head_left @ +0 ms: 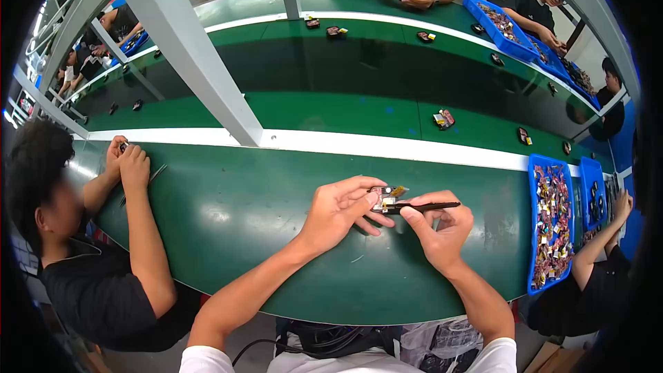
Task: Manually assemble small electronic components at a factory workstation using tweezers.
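Between the thumb and fingers of the left hand [336,213] sits a small part [385,200], held up over the green surface [276,235]. Those fingers are partly curled around it, with the lower ones spread below. The right hand [443,231] has its fingers pinched around a thin black tool [435,205], which points left at the part; I can't tell if the tip touches. The part looks light and stiff, and maybe a bit smooth. Its yellow tab [399,192], sticking out past the left fingers, looks thin and easy to bend or tear, so the hard black edges seem the best spot to hold. Count them: one part and one tool in the hands. To the right of the right fingers are two blue trays, a near one [531,235] with too many bits to count and a far one [591,168]. Ahead of the fingers, past one white bar [387,146], three more pieces [444,119] lie off toward the right.
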A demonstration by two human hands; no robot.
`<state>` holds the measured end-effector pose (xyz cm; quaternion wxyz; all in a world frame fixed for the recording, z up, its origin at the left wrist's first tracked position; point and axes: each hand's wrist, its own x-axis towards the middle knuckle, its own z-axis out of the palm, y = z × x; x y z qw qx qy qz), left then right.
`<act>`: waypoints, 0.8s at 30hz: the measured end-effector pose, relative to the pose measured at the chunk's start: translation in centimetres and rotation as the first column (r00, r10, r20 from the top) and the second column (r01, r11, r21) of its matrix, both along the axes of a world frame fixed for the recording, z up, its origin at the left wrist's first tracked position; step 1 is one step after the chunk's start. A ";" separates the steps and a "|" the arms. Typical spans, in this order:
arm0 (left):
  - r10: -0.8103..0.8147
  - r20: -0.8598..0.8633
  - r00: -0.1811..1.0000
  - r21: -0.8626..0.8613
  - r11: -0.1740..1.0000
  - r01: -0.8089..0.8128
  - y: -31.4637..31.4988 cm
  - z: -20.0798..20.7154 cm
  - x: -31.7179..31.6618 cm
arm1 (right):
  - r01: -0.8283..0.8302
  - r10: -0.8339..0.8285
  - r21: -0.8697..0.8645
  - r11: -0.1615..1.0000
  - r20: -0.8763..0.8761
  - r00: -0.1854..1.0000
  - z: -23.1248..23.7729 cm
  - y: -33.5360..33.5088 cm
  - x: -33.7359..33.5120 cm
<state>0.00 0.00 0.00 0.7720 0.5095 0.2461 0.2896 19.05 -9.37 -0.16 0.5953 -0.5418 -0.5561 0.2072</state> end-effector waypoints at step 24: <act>-0.008 0.024 1.000 0.014 1.000 0.007 -0.1 -1.0 0.5 | -0.024 0.021 0.052 0.998 0.057 0.998 -0.5 -0.1 0.9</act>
